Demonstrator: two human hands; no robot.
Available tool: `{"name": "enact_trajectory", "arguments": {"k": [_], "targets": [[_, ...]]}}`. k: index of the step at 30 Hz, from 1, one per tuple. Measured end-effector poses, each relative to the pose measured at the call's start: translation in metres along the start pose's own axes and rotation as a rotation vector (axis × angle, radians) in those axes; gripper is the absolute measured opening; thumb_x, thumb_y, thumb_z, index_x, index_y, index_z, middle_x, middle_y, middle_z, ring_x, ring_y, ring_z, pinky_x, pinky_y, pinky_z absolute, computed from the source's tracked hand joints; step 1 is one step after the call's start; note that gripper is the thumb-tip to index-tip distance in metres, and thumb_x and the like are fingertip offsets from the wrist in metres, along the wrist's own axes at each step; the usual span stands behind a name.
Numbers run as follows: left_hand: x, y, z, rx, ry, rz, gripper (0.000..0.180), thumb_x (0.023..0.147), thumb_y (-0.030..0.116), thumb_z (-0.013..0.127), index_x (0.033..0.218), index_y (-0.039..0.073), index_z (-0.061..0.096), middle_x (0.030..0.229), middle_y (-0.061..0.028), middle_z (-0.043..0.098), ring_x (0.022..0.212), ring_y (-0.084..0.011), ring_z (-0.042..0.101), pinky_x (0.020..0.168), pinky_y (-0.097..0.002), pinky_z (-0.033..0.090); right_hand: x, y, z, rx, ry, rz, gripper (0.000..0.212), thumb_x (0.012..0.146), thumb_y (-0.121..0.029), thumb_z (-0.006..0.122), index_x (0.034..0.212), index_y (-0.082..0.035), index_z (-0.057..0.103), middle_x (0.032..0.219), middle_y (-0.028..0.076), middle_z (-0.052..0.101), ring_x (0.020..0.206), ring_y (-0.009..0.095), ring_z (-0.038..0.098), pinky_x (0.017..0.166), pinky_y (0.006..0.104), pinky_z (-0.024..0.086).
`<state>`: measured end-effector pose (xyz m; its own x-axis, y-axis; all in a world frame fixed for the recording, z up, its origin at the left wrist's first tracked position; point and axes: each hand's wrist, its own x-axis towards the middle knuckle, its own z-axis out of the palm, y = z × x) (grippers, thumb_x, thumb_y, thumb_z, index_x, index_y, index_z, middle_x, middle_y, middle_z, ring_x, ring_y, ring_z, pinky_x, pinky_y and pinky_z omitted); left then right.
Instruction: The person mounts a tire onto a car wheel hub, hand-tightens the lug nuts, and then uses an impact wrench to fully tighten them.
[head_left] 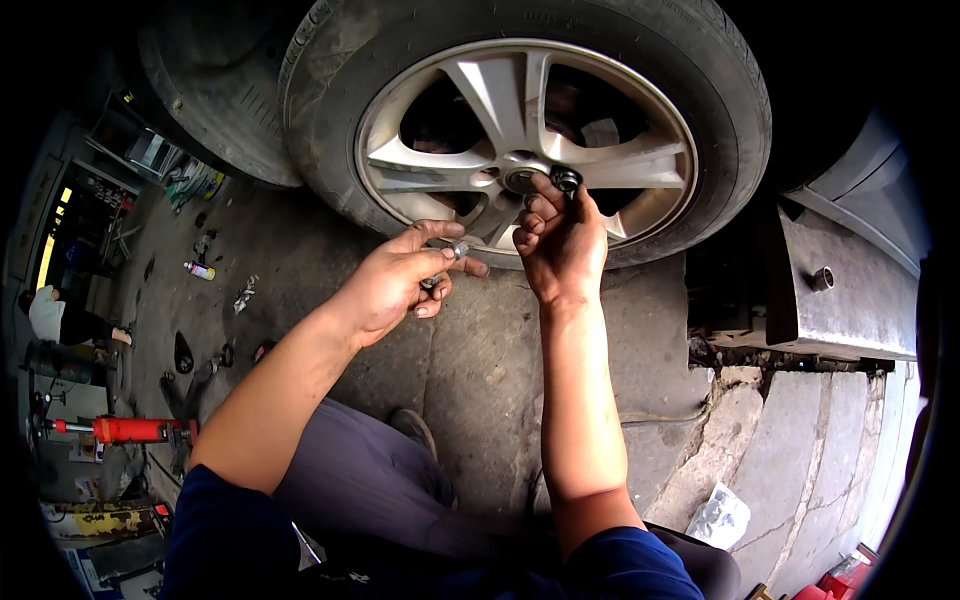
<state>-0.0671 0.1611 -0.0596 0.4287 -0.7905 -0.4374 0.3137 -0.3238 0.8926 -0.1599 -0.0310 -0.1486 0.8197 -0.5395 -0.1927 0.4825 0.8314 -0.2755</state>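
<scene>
A car wheel with a silver spoked rim (495,95) and a black tyre (325,110) stands upright in front of me. At its hub, my right hand (568,245) is raised with thumb and fingers pinched around a dark, round, nut-like piece (566,181), just right of the centre cap (522,180). My left hand (395,283) is half curled below the rim's lower edge. It holds several small metal lug nuts (459,249), one between thumb and fingers and others lower in the grip. The fingers partly hide them.
A grey metal block (845,285) with a socket-like cylinder (823,279) on it stands at the right. Crumpled white paper (719,517) lies on the cracked floor. To the left are a spray can (199,270), a red jack-like tool (135,430) and another person (75,320).
</scene>
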Motion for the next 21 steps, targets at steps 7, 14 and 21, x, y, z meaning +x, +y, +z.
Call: {"name": "enact_trajectory", "arguments": {"k": [7,14,21], "targets": [[0.009,-0.006,-0.004,-0.021,-0.035,0.081,0.03,0.114,0.021,0.05,0.137,0.001,0.05,0.114,-0.0213,0.072,0.064,-0.0054,0.046,0.051,-0.0199,0.038,0.016,-0.004,-0.006,0.107,-0.158,0.034,0.047,0.111,-0.044,0.048,0.113,-0.001,0.067,0.071,-0.004,0.046,0.06,0.011,0.039,0.055,0.0254,0.031],[0.002,0.005,0.003,0.086,0.126,0.127,0.024,0.115,0.024,0.051,0.122,0.004,0.063,0.084,-0.0097,0.071,0.053,-0.0043,0.043,0.045,-0.0218,0.034,0.005,0.004,0.003,-0.17,0.165,-0.19,0.042,0.107,-0.042,0.06,0.119,-0.003,0.068,0.084,0.003,0.067,0.064,0.01,0.049,0.056,0.0247,0.036],[0.022,-0.03,-0.006,0.058,0.119,0.229,0.015,0.111,0.013,0.056,0.111,0.0,0.063,0.094,-0.0062,0.065,0.074,-0.0125,0.067,0.061,-0.0278,0.048,-0.003,0.001,0.0,-0.199,-0.077,-0.049,0.044,0.11,-0.035,0.051,0.129,0.002,0.065,0.088,0.002,0.065,0.065,0.009,0.047,0.057,0.0225,0.039]]}}
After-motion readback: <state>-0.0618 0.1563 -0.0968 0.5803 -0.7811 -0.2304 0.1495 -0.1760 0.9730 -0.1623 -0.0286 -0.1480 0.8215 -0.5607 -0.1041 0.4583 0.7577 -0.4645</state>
